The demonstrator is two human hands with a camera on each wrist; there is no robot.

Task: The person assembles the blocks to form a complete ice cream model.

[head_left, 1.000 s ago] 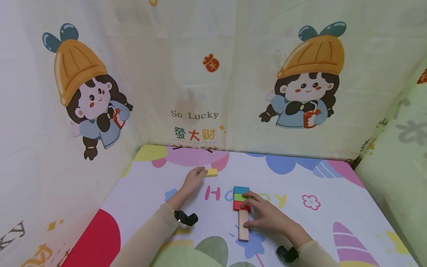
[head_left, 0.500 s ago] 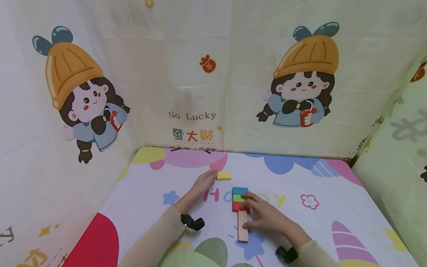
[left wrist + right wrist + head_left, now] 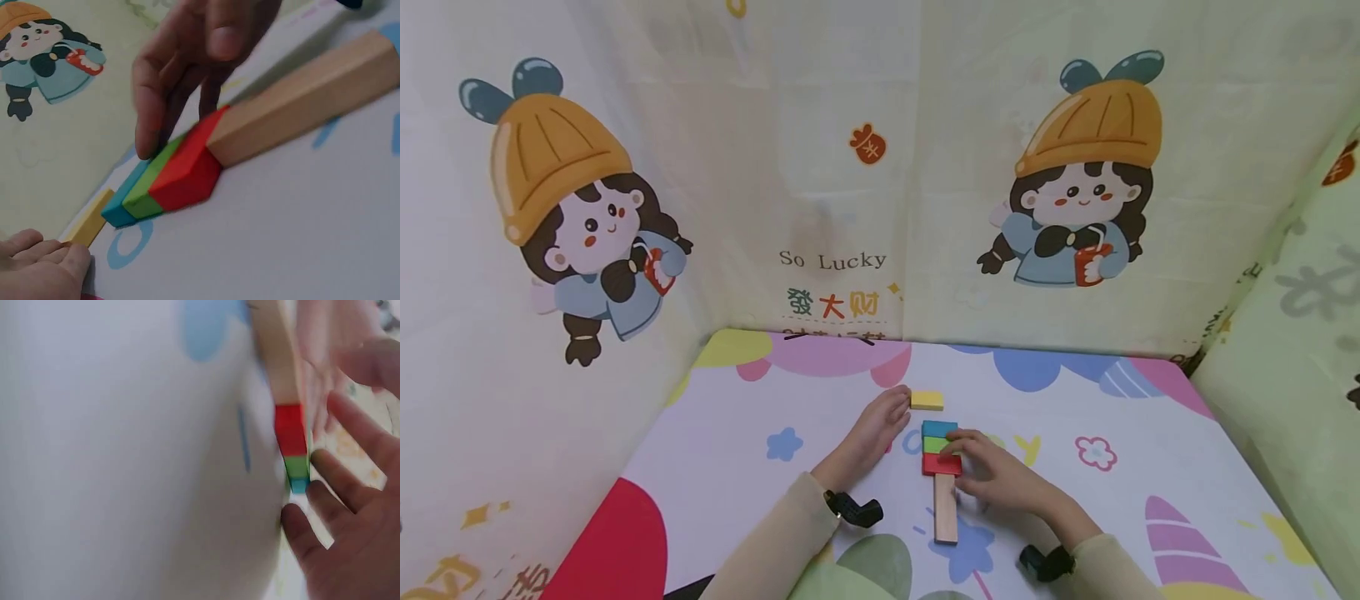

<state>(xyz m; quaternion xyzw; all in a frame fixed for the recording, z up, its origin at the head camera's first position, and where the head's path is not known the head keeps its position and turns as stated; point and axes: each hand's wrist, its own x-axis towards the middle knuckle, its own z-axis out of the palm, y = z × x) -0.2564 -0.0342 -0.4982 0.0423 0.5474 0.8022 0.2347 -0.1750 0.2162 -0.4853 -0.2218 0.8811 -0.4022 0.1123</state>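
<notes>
The fingertips of my left hand (image 3: 868, 435) touch the left end of a yellow block (image 3: 927, 401), the fingers fairly straight. Just nearer to me, a blue block (image 3: 939, 428), a green block (image 3: 934, 445) and a red block (image 3: 942, 464) lie in a row, side by side. A long plain wooden block (image 3: 946, 510) runs from the red one toward me. My right hand (image 3: 1011, 479) hovers at the row's right side, loosely bent fingers over the coloured blocks. In the left wrist view its thumb is off the wooden block (image 3: 306, 97). Contact of its fingertips with the blocks is unclear.
A white cloth (image 3: 1045, 417) with printed shapes and letters covers the table. Printed curtains (image 3: 955, 208) stand along the back and sides. Each wrist wears a black camera; the left one (image 3: 853, 510) is near the wooden block.
My left hand has slid the yellow block to the right, to just behind the blue block. My right thumb has come off the wooden block. The row of blocks has stayed put.
</notes>
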